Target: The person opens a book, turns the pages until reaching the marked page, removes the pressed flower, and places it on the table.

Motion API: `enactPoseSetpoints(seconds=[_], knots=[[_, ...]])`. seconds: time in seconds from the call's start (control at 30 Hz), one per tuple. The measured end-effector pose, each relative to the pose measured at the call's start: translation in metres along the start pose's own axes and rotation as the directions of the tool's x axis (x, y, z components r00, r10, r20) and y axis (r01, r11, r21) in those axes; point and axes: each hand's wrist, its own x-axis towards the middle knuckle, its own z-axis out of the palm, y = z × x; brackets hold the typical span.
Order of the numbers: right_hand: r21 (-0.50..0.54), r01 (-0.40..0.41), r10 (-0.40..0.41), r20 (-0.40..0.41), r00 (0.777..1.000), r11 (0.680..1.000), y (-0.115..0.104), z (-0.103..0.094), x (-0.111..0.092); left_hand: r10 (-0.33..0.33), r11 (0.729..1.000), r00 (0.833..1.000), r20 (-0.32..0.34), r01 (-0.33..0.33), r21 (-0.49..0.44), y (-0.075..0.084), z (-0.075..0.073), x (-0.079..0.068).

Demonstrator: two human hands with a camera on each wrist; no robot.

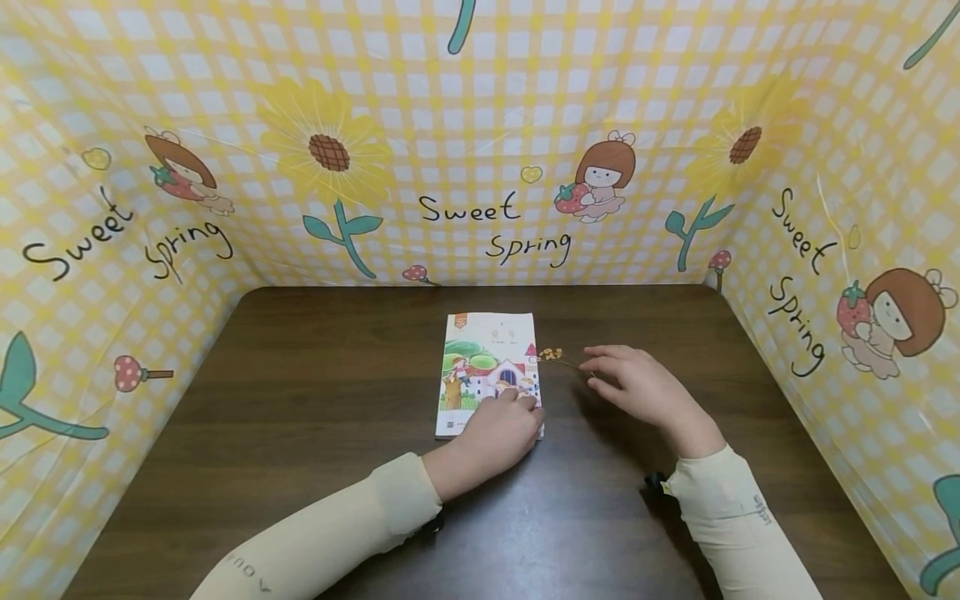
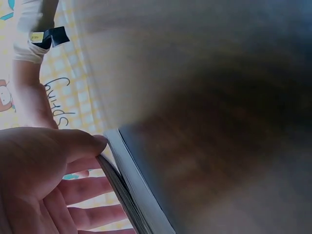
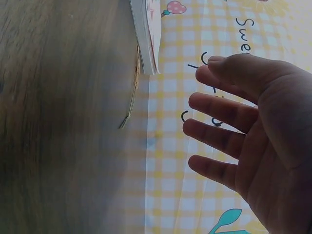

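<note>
A white paperback book (image 1: 483, 333) with a colourful cartoon cover lies on the brown table. My left hand (image 1: 501, 429) is over its lower right corner. In the left wrist view my left thumb (image 2: 87, 145) grips the edge of the book's pages (image 2: 139, 190), with a narrow gap between the leaves and the fingers on the cover side. To the book's right, a dried sprig with small yellow flowers (image 1: 551, 355) lies beside it, its thin stem (image 3: 131, 100) pointing right. My right hand (image 1: 637, 387) hovers near that stem with fingers extended, holding nothing.
The dark wooden table (image 1: 300, 383) is enclosed at the back and sides by a yellow checked cloth (image 1: 480, 100) with printed flowers and figures. A black strap (image 1: 656, 483) shows at the right wrist.
</note>
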Motion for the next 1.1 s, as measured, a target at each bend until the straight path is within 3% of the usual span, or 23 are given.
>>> enactPoseSetpoints(seconds=[0.47,0.73,0.8,0.9,1.0,1.1], knots=[[0.005,-0.015,0.015,0.003,1.000,1.000,0.002,0.002,-0.005,0.004,1.000,0.996,0.094,-0.007,0.029,0.005,0.000,0.000],[0.005,-0.007,0.007,-0.006,1.000,1.000,0.003,0.005,-0.005,0.004,0.999,0.997,0.078,-0.007,0.044,0.006,0.001,-0.004],[0.006,-0.008,0.008,-0.006,1.000,1.000,0.003,0.005,-0.004,0.007,0.999,0.995,0.100,-0.011,0.039,0.006,0.001,-0.008],[0.007,-0.011,0.011,-0.005,1.000,1.000,0.002,0.005,-0.004,0.023,1.000,0.983,0.183,-0.025,0.012,0.003,0.000,-0.013],[0.002,-0.017,0.017,0.000,1.000,1.000,0.002,0.005,-0.004,0.050,0.999,0.959,0.280,-0.042,-0.035,0.000,-0.005,-0.019],[0.005,-0.017,0.017,0.001,1.000,1.000,0.002,0.005,-0.004,0.078,0.995,0.942,0.325,-0.054,-0.081,-0.004,-0.010,-0.023]])
